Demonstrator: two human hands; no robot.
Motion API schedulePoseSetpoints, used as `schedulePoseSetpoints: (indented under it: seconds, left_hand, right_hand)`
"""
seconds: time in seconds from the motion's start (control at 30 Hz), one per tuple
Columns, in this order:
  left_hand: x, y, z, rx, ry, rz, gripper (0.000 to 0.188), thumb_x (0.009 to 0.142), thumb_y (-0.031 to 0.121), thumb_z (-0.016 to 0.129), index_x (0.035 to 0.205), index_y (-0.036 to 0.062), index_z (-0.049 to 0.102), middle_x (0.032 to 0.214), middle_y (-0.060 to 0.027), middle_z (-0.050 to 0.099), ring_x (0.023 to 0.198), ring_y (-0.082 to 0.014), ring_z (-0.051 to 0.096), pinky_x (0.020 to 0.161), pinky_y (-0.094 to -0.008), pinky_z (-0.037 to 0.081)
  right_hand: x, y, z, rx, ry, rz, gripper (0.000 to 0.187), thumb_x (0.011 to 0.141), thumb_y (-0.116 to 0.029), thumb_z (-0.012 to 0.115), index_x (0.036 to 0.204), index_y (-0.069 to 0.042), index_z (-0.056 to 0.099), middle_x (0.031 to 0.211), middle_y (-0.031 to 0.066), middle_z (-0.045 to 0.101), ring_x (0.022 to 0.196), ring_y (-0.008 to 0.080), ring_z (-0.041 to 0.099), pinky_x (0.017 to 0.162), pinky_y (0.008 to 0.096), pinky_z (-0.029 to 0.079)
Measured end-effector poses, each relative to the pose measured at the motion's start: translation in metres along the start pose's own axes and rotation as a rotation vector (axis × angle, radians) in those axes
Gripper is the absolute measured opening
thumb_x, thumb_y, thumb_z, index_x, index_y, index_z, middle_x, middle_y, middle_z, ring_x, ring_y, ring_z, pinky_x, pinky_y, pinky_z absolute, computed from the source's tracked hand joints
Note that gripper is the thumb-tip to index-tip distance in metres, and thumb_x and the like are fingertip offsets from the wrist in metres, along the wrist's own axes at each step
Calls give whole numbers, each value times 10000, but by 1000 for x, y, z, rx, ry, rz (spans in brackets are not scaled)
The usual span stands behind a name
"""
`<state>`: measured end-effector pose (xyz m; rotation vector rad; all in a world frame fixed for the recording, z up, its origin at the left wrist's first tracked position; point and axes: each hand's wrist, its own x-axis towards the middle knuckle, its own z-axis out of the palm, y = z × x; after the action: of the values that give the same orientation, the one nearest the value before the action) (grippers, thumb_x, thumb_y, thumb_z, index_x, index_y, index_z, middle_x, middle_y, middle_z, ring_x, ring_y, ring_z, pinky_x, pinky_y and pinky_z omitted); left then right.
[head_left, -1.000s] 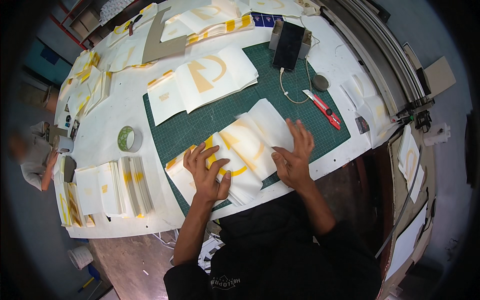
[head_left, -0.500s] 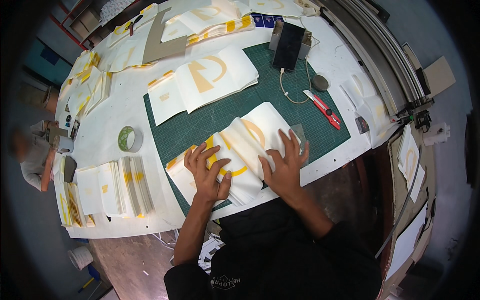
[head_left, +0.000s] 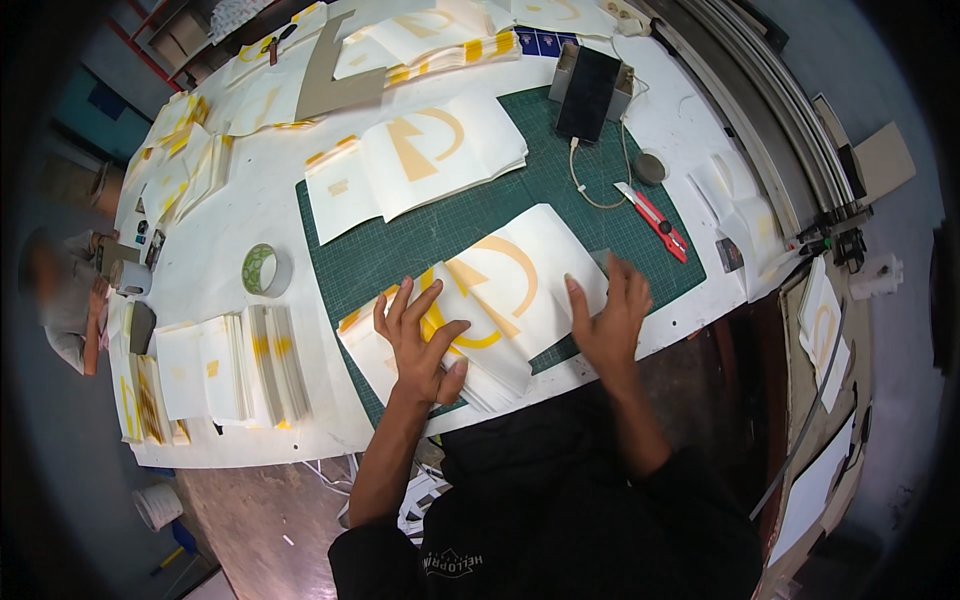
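A stack of printed white paper sheets [head_left: 545, 262] with yellow and pale orange shapes lies slanted on the green cutting mat [head_left: 560, 185]. My left hand [head_left: 420, 345] rests on its left part with fingers spread, over a folded-back sheet whose edges fan out toward me. Beside the stack's right edge is my right hand [head_left: 612, 318], thumb and fingers apart, with the thumb at the paper. A small translucent grey piece [head_left: 602, 258] shows by its fingertips; whether they touch it is unclear. Farther back on the mat lies a second printed stack [head_left: 440, 150].
A red cutter knife [head_left: 655, 222], a round grey lid-like piece [head_left: 650, 168] and a cabled dark phone [head_left: 590, 95] lie right. A tape roll [head_left: 266, 270] and paper stacks [head_left: 205, 370] stand left. At far left is another person [head_left: 75, 290]. A long metal machine [head_left: 770, 140] borders the right.
My right hand has moved right, off the sheets to their right edge. The bulging sheet beneath it now lies flatter, showing more of its orange print. My left hand stays on the paper.
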<state>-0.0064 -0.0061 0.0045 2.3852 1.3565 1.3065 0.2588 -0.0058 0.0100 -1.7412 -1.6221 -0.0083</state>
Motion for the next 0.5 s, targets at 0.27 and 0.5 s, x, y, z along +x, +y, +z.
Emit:
schedulePoseSetpoints:
  seconds: [0.27,0.5]
  left_hand:
    - [-2,-1,2,-5,70,9,364,804,428,610,874,111,774,1344,-231,616,1436,-444,369,1189,-605,113]
    - [4,2,-2,-44,68,-7,282,768,350,653,841,99,759,1358,-248,599,1439,-457,351,1178,-619,125]
  right_hand:
    - [-9,3,1,16,14,-191,355,812,-199,821,1080,7,714,1270,188,595,1173,352,547,1013,526,354]
    - [-15,-14,0,295,-196,-253,167,821,-154,794,913,-42,709,1265,210,608,1171,366,559,982,508,369]
